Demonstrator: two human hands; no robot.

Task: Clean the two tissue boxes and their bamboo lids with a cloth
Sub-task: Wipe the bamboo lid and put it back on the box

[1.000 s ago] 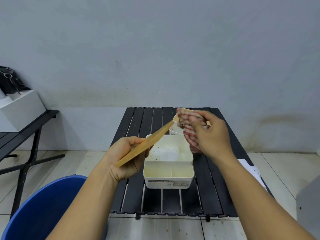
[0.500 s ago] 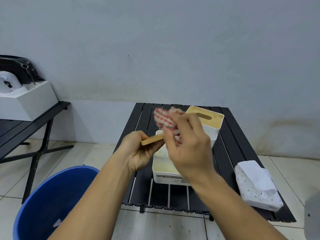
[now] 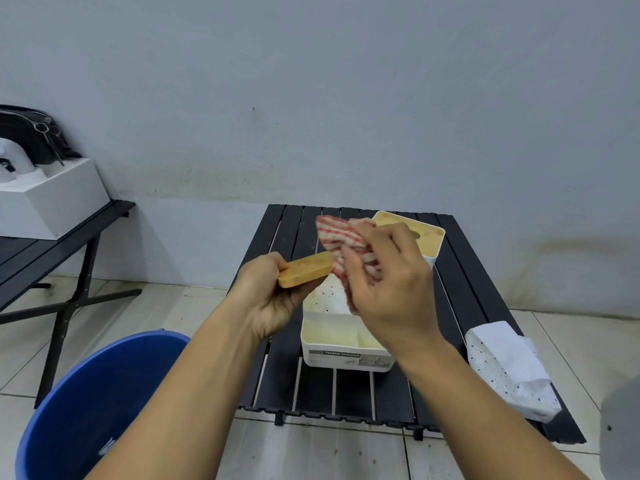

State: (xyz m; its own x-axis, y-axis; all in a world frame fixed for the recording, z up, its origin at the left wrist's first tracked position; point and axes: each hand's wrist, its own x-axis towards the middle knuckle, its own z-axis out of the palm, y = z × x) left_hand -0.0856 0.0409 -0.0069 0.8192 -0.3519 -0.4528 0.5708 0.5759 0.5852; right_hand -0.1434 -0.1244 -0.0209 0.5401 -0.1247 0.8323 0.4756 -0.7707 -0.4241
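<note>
My left hand [image 3: 273,299] grips a bamboo lid [image 3: 304,269] above the table, tilted with its broad face partly toward me. My right hand [image 3: 388,289] holds a red-and-white striped cloth [image 3: 341,237] bunched against the lid's right end. Below them an open white tissue box [image 3: 346,344] stands on the black slatted table [image 3: 346,393]. A second white tissue box [image 3: 433,258] with its bamboo lid [image 3: 405,230] on sits behind it, partly hidden by my right hand.
A white speckled tissue pack [image 3: 509,368] lies at the table's right edge. A blue bucket [image 3: 86,410] stands on the tiled floor at lower left. A black bench [image 3: 45,251] at left carries a white box [image 3: 52,199] and a dark bag [image 3: 31,133].
The lid has turned from edge-on to show more of its face. My right hand with the cloth moved left onto the lid. The view has shifted to the right and down.
</note>
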